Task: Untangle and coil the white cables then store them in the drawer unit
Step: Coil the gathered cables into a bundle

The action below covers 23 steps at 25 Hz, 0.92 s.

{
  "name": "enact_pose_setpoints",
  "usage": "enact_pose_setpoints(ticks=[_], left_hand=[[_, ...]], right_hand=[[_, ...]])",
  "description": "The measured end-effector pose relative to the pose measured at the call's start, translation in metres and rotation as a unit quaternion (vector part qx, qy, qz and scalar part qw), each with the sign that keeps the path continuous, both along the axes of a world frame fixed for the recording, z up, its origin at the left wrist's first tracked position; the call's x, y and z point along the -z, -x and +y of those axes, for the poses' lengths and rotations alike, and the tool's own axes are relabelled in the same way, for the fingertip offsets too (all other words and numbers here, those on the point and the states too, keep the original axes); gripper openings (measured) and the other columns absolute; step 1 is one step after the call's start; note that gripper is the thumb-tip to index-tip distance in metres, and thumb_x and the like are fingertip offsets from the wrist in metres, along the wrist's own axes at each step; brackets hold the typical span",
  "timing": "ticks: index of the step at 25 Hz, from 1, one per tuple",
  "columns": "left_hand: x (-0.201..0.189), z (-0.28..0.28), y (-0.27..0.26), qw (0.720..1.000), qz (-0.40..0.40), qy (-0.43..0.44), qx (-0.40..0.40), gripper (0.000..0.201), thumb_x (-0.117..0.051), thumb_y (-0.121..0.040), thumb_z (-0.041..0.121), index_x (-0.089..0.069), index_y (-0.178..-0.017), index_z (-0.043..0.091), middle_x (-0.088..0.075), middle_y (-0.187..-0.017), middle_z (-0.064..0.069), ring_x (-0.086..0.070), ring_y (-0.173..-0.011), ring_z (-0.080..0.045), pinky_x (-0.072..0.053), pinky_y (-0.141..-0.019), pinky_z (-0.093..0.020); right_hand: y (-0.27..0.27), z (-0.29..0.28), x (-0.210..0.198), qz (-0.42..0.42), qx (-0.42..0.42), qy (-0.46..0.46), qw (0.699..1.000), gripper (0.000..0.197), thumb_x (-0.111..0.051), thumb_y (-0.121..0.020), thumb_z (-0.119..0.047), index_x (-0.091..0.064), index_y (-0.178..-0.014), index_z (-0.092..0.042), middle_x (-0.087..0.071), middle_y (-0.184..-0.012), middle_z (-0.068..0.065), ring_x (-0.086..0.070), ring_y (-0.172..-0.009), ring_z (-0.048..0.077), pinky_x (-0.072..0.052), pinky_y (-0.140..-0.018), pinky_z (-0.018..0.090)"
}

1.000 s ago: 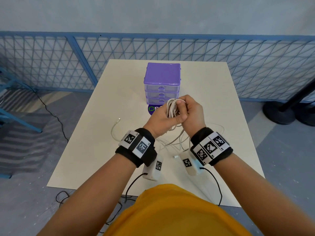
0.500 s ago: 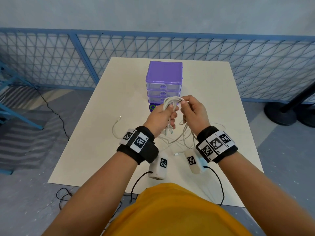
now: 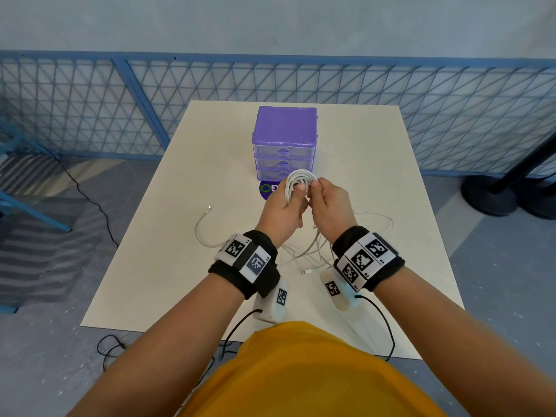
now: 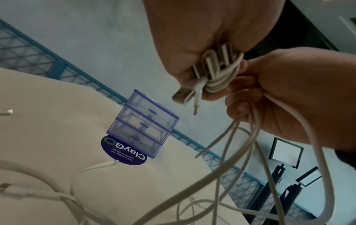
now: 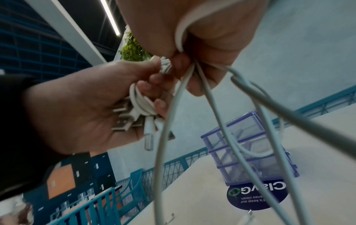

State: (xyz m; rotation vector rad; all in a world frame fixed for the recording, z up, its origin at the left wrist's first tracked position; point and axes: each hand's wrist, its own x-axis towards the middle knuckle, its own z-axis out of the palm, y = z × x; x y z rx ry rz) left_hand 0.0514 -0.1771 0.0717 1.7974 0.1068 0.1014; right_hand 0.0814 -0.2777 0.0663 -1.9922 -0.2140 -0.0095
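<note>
My left hand (image 3: 284, 210) grips a coil of white cable (image 3: 298, 182) above the table, with several USB plugs (image 4: 202, 71) bunched in the fist. My right hand (image 3: 326, 206) pinches the same cable strands (image 5: 181, 94) right beside the coil, and loose lengths (image 3: 313, 248) hang from it down to the table. The purple drawer unit (image 3: 284, 142) stands just behind the hands with all three drawers closed. Another white cable (image 3: 201, 233) lies on the table to the left.
A round dark blue sticker (image 3: 268, 189) lies on the cream table (image 3: 180, 281) in front of the drawer unit. A blue mesh fence (image 3: 90, 103) runs behind the table. Black stand bases (image 3: 493, 191) sit on the floor at right.
Both hands have risen slightly and come apart a little. The coil now shows as a round loop above the left fist, and the right fingers have moved to its top right.
</note>
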Motion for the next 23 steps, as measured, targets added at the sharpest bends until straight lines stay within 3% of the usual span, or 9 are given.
enact_pose_setpoints(ticks=[3,5,7,9,11,14,16,20,23], left_hand=[[0.005,-0.003,0.001,0.999,-0.004,-0.021,-0.034,0.027,-0.035,-0.098,0.028,-0.053,-0.089,0.010,-0.048,-0.057,0.002,-0.046,-0.039,-0.001,-0.039,-0.048,-0.015],[0.007,-0.005,0.002,0.999,0.013,-0.008,-0.051,0.031,-0.036,-0.098,0.030,-0.059,-0.095,0.009,-0.053,-0.059,0.000,-0.049,-0.043,0.000,-0.039,-0.047,-0.012],[0.006,-0.006,0.004,0.998,0.027,0.031,-0.047,0.034,-0.036,-0.098,0.033,-0.060,-0.114,0.015,-0.061,-0.075,-0.005,-0.054,-0.057,-0.005,-0.042,-0.048,-0.014],[0.005,-0.006,0.005,0.996,0.031,0.077,-0.035,0.034,-0.035,-0.098,0.032,-0.056,-0.121,0.017,-0.062,-0.094,-0.007,-0.057,-0.072,-0.016,-0.047,-0.053,-0.017],[0.004,-0.007,0.007,0.991,0.044,0.123,-0.028,0.032,-0.033,-0.099,0.027,-0.053,-0.119,0.014,-0.061,-0.099,-0.009,-0.057,-0.075,-0.019,-0.047,-0.056,-0.018],[0.003,-0.012,0.007,0.977,0.107,0.174,-0.055,0.027,-0.037,-0.098,0.032,-0.058,-0.108,0.018,-0.063,-0.102,-0.012,-0.059,-0.084,-0.022,-0.046,-0.061,-0.027],[0.002,-0.013,0.004,0.952,0.150,0.254,-0.088,0.028,-0.040,-0.096,0.036,-0.062,-0.097,0.019,-0.066,-0.101,-0.008,-0.062,-0.090,-0.020,-0.051,-0.070,-0.029],[-0.005,-0.006,-0.003,0.890,0.163,0.408,-0.123,0.028,-0.040,-0.097,0.033,-0.061,-0.090,0.016,-0.066,-0.095,-0.002,-0.064,-0.088,-0.016,-0.051,-0.083,-0.028],[-0.012,0.006,-0.009,0.867,0.144,0.448,-0.164,0.023,-0.042,-0.097,0.031,-0.055,-0.084,0.017,-0.062,-0.079,-0.001,-0.062,-0.076,-0.016,-0.052,-0.081,-0.037]], right_hand=[[0.003,0.002,-0.001,-0.021,-0.009,0.027,0.999,0.029,-0.035,-0.096,-0.018,-0.056,-0.081,-0.005,-0.056,-0.068,0.009,-0.047,-0.054,0.009,-0.037,-0.049,0.006],[0.006,0.003,-0.003,-0.042,-0.030,0.045,0.998,0.029,-0.034,-0.096,-0.017,-0.059,-0.092,-0.002,-0.057,-0.070,0.008,-0.050,-0.057,0.015,-0.039,-0.054,0.015],[0.011,0.005,-0.003,-0.053,-0.056,0.060,0.995,0.030,-0.033,-0.096,-0.017,-0.059,-0.100,-0.002,-0.061,-0.075,0.012,-0.055,-0.064,0.023,-0.043,-0.061,0.028],[0.013,0.006,0.000,-0.050,-0.073,0.062,0.994,0.030,-0.032,-0.096,-0.016,-0.058,-0.105,-0.004,-0.063,-0.083,0.015,-0.059,-0.071,0.026,-0.047,-0.065,0.030],[0.013,0.007,0.000,-0.037,-0.084,0.069,0.993,0.029,-0.034,-0.095,-0.012,-0.057,-0.108,-0.002,-0.056,-0.087,0.013,-0.057,-0.077,0.026,-0.044,-0.063,0.023],[0.014,0.009,-0.001,-0.021,-0.115,0.127,0.985,0.033,-0.034,-0.094,-0.006,-0.049,-0.123,0.001,-0.053,-0.109,0.018,-0.051,-0.104,0.031,-0.039,-0.086,0.022],[0.016,0.010,0.000,-0.004,-0.101,0.156,0.983,0.034,-0.034,-0.094,-0.009,-0.045,-0.125,-0.001,-0.049,-0.122,0.020,-0.047,-0.112,0.031,-0.036,-0.089,0.025],[0.019,0.017,0.003,-0.004,-0.109,0.109,0.988,0.040,-0.031,-0.095,-0.010,-0.034,-0.134,-0.012,-0.042,-0.128,0.015,-0.049,-0.113,0.025,-0.037,-0.093,0.025],[0.029,0.012,0.009,0.016,-0.074,0.079,0.994,0.027,-0.036,-0.094,-0.013,-0.039,-0.120,-0.004,-0.055,-0.107,0.016,-0.053,-0.086,0.025,-0.039,-0.074,0.032]])
